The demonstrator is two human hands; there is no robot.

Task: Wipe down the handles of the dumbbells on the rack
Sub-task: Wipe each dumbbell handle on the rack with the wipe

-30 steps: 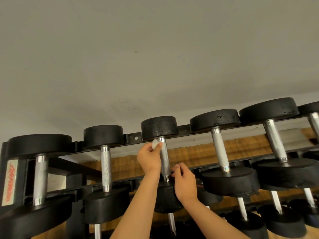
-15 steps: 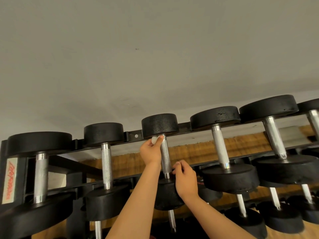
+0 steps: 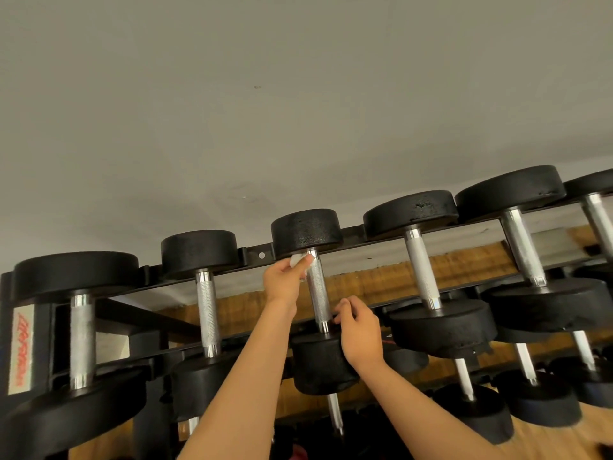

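Several black dumbbells with knurled steel handles lie across the top tier of a black rack (image 3: 255, 255). My left hand (image 3: 286, 283) pinches a small white wipe (image 3: 296, 260) against the far end of the middle dumbbell's handle (image 3: 318, 293), just under its far head. My right hand (image 3: 360, 330) sits at the near end of the same handle, fingers curled round the shaft above the near head (image 3: 323, 363).
Neighbouring dumbbell handles stand close on either side: one to the left (image 3: 207, 313) and one to the right (image 3: 422, 267). A lower tier holds more dumbbells (image 3: 471, 416). A plain grey wall (image 3: 298, 94) rises behind the rack, wooden floor (image 3: 398, 280) shows below.
My left hand with the wipe has slid up the handle toward the far head. The right hand has stayed at the near end. The view has tilted slightly.
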